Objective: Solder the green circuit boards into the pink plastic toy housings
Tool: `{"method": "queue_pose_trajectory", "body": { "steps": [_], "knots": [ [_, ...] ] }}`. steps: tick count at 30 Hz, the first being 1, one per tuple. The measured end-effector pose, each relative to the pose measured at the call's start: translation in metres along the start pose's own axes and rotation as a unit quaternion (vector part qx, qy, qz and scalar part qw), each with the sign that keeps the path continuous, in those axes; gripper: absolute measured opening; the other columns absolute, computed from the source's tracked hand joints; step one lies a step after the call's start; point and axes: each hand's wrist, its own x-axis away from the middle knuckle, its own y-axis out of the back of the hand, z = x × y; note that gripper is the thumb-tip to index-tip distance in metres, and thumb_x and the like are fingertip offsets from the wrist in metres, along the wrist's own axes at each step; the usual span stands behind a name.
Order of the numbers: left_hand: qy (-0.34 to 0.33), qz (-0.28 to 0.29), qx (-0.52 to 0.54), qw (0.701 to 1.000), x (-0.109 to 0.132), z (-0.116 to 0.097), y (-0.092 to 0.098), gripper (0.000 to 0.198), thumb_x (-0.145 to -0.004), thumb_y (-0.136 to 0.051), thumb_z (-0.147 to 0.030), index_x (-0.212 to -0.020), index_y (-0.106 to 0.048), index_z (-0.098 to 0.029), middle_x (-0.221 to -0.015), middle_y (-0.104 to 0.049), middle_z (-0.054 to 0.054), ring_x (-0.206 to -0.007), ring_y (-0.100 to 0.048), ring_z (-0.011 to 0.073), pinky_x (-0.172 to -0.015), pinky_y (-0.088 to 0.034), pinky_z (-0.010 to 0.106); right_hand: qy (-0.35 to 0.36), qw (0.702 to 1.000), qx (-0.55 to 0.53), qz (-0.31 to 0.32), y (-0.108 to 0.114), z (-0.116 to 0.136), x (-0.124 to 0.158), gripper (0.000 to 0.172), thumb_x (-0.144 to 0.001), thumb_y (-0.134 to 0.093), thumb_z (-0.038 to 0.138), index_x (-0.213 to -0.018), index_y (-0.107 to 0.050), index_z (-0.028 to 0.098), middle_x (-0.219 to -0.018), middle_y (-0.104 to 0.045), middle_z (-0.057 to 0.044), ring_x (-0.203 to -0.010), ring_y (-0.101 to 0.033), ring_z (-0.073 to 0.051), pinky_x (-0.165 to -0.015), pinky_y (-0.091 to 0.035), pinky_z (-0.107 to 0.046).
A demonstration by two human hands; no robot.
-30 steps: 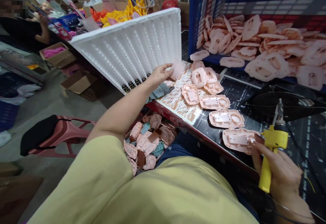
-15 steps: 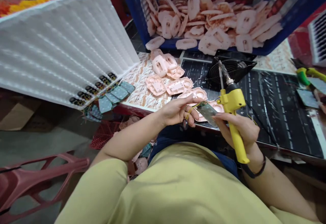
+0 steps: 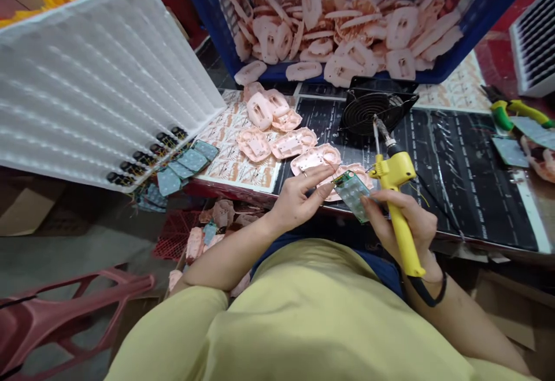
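Observation:
My right hand (image 3: 401, 222) grips a yellow soldering iron (image 3: 396, 202), its tip pointing up and away from me. Both hands pinch a small green circuit board (image 3: 352, 193) between their fingertips, just above the table's near edge. My left hand (image 3: 299, 196) holds the board's left corner, fingers partly spread. Right behind the board, several pink plastic shells (image 3: 295, 145) lie in a row on the table.
A blue crate (image 3: 472, 40) full of pink shells stands at the back. A black fan (image 3: 373, 112) sits behind the iron. A white foam tray (image 3: 99, 80) leans at the left above loose circuit boards (image 3: 180, 164). Pliers (image 3: 515, 112) lie far right. A pink stool (image 3: 65, 306) stands lower left.
A second ago my left hand reached to the foam tray; it came back with a circuit board, and now both hands hold it. The head turned right and down.

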Motion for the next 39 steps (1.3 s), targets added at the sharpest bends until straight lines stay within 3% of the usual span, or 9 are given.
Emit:
{"method": "queue_pose_trajectory", "body": {
  "steps": [4, 7, 9, 15, 19, 23, 27, 33, 39],
  "knots": [
    [-0.006, -0.054, -0.024, 0.998, -0.002, -0.006, -0.009, 0.030, -0.093, -0.061, -0.035, -0.115, -0.075, -0.020, -0.120, -0.073, 0.009, -0.118, -0.067, 0.0224, -0.113, -0.046, 0.040, 0.006, 1.000, 0.004, -0.007, 0.000, 0.004, 0.000, 0.023, -0.083, -0.074, 0.012, -0.100, -0.062, 0.021, -0.084, -0.072, 0.002, -0.063, -0.067, -0.011, -0.063, -0.055, -0.018],
    [0.030, -0.096, 0.011, 0.995, -0.005, -0.010, -0.014, 0.025, -0.091, -0.064, -0.039, -0.105, -0.078, -0.023, -0.112, -0.076, 0.006, -0.111, -0.070, 0.0219, -0.117, -0.041, 0.043, 0.015, 1.000, 0.007, -0.009, -0.001, 0.007, -0.001, 0.024, -0.083, -0.074, 0.011, -0.101, -0.061, 0.021, -0.084, -0.072, 0.001, -0.063, -0.068, -0.011, -0.064, -0.056, -0.018],
    [0.070, -0.113, 0.067, 0.989, -0.007, -0.010, -0.017, 0.026, -0.089, -0.067, -0.043, -0.099, -0.079, -0.023, -0.108, -0.077, 0.005, -0.108, -0.071, 0.0219, -0.114, -0.044, 0.042, 0.024, 1.000, 0.007, -0.011, -0.003, 0.009, -0.001, 0.025, -0.083, -0.074, 0.010, -0.101, -0.061, 0.021, -0.083, -0.072, 0.002, -0.062, -0.068, -0.011, -0.064, -0.056, -0.017],
    [0.195, -0.137, 0.268, 0.934, -0.014, -0.006, -0.024, 0.037, -0.074, -0.079, -0.054, -0.087, -0.076, -0.019, -0.089, -0.078, 0.005, -0.089, -0.074, 0.0191, -0.093, -0.058, 0.035, 0.049, 0.999, -0.007, -0.006, -0.009, 0.013, 0.003, 0.028, -0.081, -0.075, 0.008, -0.102, -0.061, 0.019, -0.079, -0.071, 0.002, -0.061, -0.067, -0.010, -0.062, -0.056, -0.017],
    [0.230, -0.133, 0.310, 0.913, -0.021, -0.010, -0.007, 0.042, -0.062, -0.086, -0.053, -0.078, -0.071, -0.018, -0.069, -0.070, -0.001, -0.063, -0.066, 0.0105, -0.068, -0.057, 0.025, 0.089, 0.994, -0.063, 0.031, -0.002, -0.002, 0.006, 0.037, -0.081, -0.079, 0.017, -0.112, -0.059, 0.019, -0.096, -0.074, -0.006, -0.081, -0.073, -0.017, -0.073, -0.061, -0.025],
    [0.210, -0.067, 0.186, 0.958, -0.025, -0.014, 0.018, 0.037, -0.071, -0.080, -0.052, -0.079, -0.072, -0.017, -0.067, -0.067, 0.000, -0.052, -0.056, 0.0079, -0.052, -0.046, 0.021, 0.060, 0.997, -0.011, 0.054, 0.003, -0.037, 0.008, 0.050, -0.082, -0.078, 0.017, -0.125, -0.054, 0.019, -0.122, -0.067, -0.013, -0.104, -0.070, -0.023, -0.088, -0.060, -0.033],
    [0.140, 0.034, -0.013, 0.989, -0.025, -0.006, 0.020, 0.022, -0.082, -0.071, -0.038, -0.082, -0.074, -0.016, -0.082, -0.075, 0.006, -0.071, -0.065, 0.0148, -0.065, -0.050, 0.025, 0.075, 0.989, 0.056, 0.112, -0.001, -0.057, 0.011, 0.035, -0.088, -0.068, 0.015, -0.120, -0.056, 0.018, -0.114, -0.069, -0.011, -0.101, -0.070, -0.023, -0.089, -0.059, -0.036],
    [0.028, 0.120, -0.233, 0.965, -0.025, 0.013, 0.005, 0.016, -0.086, -0.059, -0.022, -0.085, -0.073, -0.017, -0.081, -0.073, 0.005, -0.073, -0.064, 0.0152, -0.072, -0.047, 0.027, 0.063, 0.990, 0.061, 0.109, -0.004, -0.040, 0.018, 0.027, -0.090, -0.064, 0.013, -0.116, -0.058, 0.018, -0.102, -0.072, -0.007, -0.086, -0.071, -0.016, -0.082, -0.059, -0.027],
    [0.000, 0.149, -0.308, 0.940, -0.022, 0.014, 0.001, 0.010, -0.087, -0.060, -0.020, -0.085, -0.069, -0.016, -0.080, -0.069, 0.004, -0.074, -0.063, 0.0157, -0.073, -0.046, 0.027, 0.055, 0.995, 0.008, 0.083, 0.009, -0.035, 0.024, 0.033, -0.087, -0.068, 0.009, -0.117, -0.061, 0.019, -0.097, -0.073, -0.004, -0.080, -0.071, -0.015, -0.074, -0.058, -0.024]
  ]
}}
